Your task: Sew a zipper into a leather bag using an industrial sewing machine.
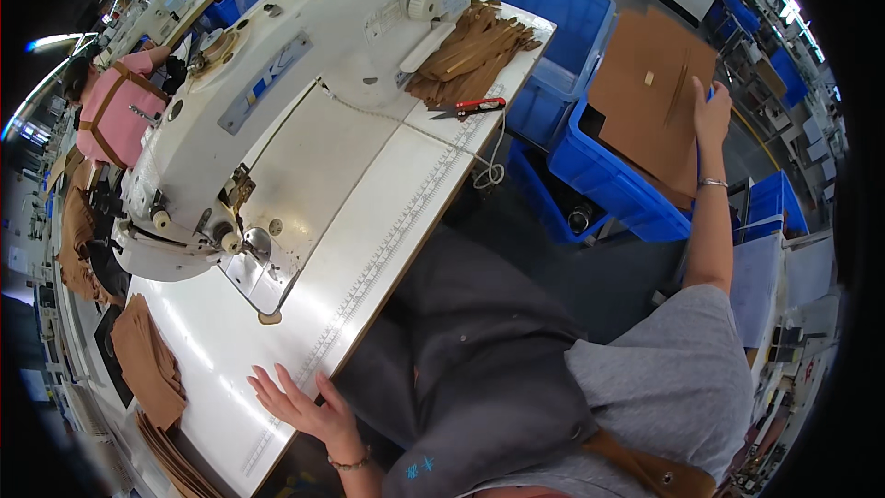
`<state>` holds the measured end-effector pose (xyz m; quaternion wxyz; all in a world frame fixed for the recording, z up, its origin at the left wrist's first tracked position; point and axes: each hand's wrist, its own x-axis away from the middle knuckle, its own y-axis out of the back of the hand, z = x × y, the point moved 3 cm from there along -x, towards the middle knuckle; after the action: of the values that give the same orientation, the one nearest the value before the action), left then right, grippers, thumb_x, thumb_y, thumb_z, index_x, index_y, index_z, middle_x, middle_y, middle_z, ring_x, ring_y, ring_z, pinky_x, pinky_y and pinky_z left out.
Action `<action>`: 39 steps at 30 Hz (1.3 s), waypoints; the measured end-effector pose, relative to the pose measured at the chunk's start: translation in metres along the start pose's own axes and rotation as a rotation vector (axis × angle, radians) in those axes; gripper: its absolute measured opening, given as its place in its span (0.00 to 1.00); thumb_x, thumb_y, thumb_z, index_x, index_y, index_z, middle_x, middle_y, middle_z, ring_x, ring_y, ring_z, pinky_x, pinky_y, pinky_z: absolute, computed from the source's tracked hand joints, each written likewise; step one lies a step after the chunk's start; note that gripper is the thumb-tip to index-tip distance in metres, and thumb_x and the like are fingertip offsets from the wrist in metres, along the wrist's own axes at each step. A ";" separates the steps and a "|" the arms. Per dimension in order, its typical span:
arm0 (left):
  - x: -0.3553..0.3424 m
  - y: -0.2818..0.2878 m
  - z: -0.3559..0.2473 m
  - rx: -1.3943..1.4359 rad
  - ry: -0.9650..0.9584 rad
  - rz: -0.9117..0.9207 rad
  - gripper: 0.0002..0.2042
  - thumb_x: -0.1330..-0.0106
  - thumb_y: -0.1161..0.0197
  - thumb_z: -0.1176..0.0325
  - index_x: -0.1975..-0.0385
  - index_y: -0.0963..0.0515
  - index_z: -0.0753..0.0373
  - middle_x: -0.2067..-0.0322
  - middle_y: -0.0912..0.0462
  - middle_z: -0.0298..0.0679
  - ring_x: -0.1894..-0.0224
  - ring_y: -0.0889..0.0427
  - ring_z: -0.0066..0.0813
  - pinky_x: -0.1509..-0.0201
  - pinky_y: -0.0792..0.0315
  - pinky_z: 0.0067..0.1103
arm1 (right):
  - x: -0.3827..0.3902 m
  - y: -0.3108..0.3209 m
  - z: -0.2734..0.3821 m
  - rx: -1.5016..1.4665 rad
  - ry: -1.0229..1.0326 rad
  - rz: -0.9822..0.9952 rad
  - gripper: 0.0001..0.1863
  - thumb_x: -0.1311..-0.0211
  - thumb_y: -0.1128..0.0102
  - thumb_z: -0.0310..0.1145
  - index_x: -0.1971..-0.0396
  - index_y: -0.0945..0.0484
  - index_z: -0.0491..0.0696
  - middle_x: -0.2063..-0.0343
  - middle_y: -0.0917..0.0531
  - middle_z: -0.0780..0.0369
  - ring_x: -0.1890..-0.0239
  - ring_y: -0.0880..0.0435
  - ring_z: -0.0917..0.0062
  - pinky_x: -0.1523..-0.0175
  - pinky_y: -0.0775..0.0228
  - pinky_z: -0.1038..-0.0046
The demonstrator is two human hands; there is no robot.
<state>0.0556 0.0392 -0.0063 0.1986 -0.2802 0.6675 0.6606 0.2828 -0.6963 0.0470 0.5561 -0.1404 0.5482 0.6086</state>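
Observation:
My left hand (pixel 297 399) lies flat on the white sewing table (pixel 387 221) near its front edge, fingers spread, holding nothing. My right hand (pixel 711 113) reaches out to the right, its fingers curled over the edge of a large brown sheet (pixel 645 92) that lies on top of a blue bin (pixel 613 189). A bracelet sits on each wrist. A small brown piece (pixel 269 317) lies below the needle plate of the white sewing machine (pixel 277 83).
Brown strips (pixel 470 51) are piled at the table's far end beside red-handled snips (pixel 472 107). More brown pieces (pixel 147 364) are stacked at the table's left. Another blue bin (pixel 553 14) stands behind the first. A person in pink (pixel 115 115) works at far left.

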 end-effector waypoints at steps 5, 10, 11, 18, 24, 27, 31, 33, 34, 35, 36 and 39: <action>0.002 -0.001 0.000 -0.057 -0.010 0.056 0.25 0.21 0.43 0.56 0.31 0.29 0.63 0.27 0.32 0.55 0.23 0.39 0.61 0.23 0.45 0.53 | 0.032 -0.040 0.126 -0.347 0.476 0.333 0.13 0.29 0.38 0.40 0.56 0.16 0.46 0.59 0.14 0.57 0.53 0.16 0.56 0.47 0.24 0.58; 0.004 -0.002 0.000 -0.066 0.017 0.095 0.23 0.21 0.45 0.56 0.32 0.27 0.63 0.27 0.32 0.54 0.23 0.39 0.62 0.22 0.46 0.53 | 0.061 -0.080 0.272 -0.464 0.895 0.511 0.08 0.32 0.37 0.34 0.60 0.16 0.47 0.62 0.14 0.57 0.54 0.15 0.58 0.51 0.22 0.60; 0.004 -0.002 0.000 -0.056 0.015 0.096 0.23 0.20 0.46 0.56 0.33 0.26 0.62 0.28 0.32 0.54 0.23 0.39 0.62 0.22 0.47 0.53 | 0.066 -0.089 0.290 -0.405 0.953 0.565 0.07 0.33 0.38 0.32 0.61 0.16 0.46 0.63 0.14 0.57 0.55 0.15 0.59 0.51 0.22 0.60; 0.005 -0.002 -0.001 -0.071 0.005 0.091 0.21 0.21 0.45 0.63 0.34 0.25 0.64 0.28 0.31 0.54 0.22 0.41 0.61 0.22 0.45 0.53 | 0.063 -0.115 0.318 -0.197 1.164 0.776 0.06 0.39 0.38 0.28 0.64 0.17 0.45 0.65 0.15 0.57 0.58 0.14 0.58 0.53 0.21 0.60; 0.000 -0.002 -0.004 -0.052 -0.002 0.080 0.22 0.21 0.45 0.56 0.36 0.22 0.63 0.29 0.29 0.55 0.24 0.37 0.64 0.22 0.45 0.53 | 0.047 -0.101 0.313 -0.466 1.097 0.528 0.07 0.40 0.39 0.26 0.61 0.20 0.48 0.62 0.16 0.58 0.59 0.15 0.55 0.56 0.21 0.59; -0.006 0.006 -0.005 0.052 0.092 0.203 0.21 0.26 0.39 0.63 0.36 0.23 0.61 0.28 0.30 0.53 0.24 0.38 0.62 0.22 0.47 0.52 | 0.046 -0.070 0.322 -0.602 0.949 0.426 0.09 0.28 0.39 0.27 0.51 0.18 0.46 0.55 0.14 0.55 0.53 0.12 0.59 0.49 0.20 0.67; -0.028 0.018 0.001 0.183 0.207 0.430 0.23 0.30 0.34 0.65 0.36 0.23 0.60 0.28 0.29 0.47 0.23 0.37 0.57 0.22 0.47 0.51 | 0.068 -0.002 0.344 -0.822 1.083 0.135 0.18 0.41 0.34 0.15 0.52 0.16 0.46 0.57 0.13 0.58 0.58 0.11 0.64 0.52 0.19 0.70; -0.042 0.018 0.008 0.262 0.210 0.533 0.23 0.31 0.32 0.65 0.37 0.23 0.61 0.29 0.28 0.45 0.24 0.35 0.54 0.22 0.46 0.51 | 0.091 0.026 0.356 -0.856 1.197 0.102 0.20 0.44 0.33 0.14 0.52 0.15 0.47 0.57 0.13 0.58 0.59 0.11 0.64 0.53 0.19 0.70; -0.050 0.017 0.014 0.254 0.240 0.527 0.23 0.31 0.32 0.65 0.37 0.23 0.61 0.29 0.28 0.45 0.24 0.35 0.54 0.22 0.46 0.51 | 0.101 0.038 0.363 -0.856 1.228 0.106 0.22 0.48 0.33 0.12 0.52 0.15 0.47 0.58 0.13 0.57 0.59 0.11 0.64 0.55 0.19 0.70; -0.059 0.016 0.019 0.251 0.203 0.519 0.23 0.31 0.32 0.65 0.37 0.23 0.61 0.29 0.28 0.46 0.25 0.35 0.55 0.23 0.44 0.50 | 0.114 0.048 0.371 -0.904 1.300 0.126 0.22 0.49 0.32 0.12 0.53 0.14 0.46 0.59 0.13 0.57 0.60 0.11 0.64 0.57 0.19 0.70; -0.068 0.011 0.024 0.239 0.145 0.499 0.23 0.31 0.32 0.66 0.37 0.23 0.61 0.30 0.28 0.46 0.25 0.34 0.55 0.24 0.42 0.49 | 0.128 0.055 0.378 -0.975 1.330 0.160 0.22 0.51 0.32 0.12 0.53 0.14 0.45 0.59 0.13 0.57 0.61 0.12 0.64 0.58 0.19 0.70; -0.101 -0.017 0.044 0.257 0.103 0.418 0.22 0.30 0.34 0.68 0.37 0.23 0.61 0.31 0.26 0.45 0.27 0.31 0.53 0.26 0.37 0.47 | 0.176 0.068 0.406 -1.144 1.481 0.259 0.23 0.55 0.32 0.15 0.55 0.15 0.45 0.61 0.12 0.56 0.62 0.11 0.62 0.61 0.18 0.68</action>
<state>0.1388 0.0951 0.0429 0.0572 -0.1419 0.7987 0.5820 0.3446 -0.2549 0.0899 -0.1587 -0.6809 0.3915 0.5983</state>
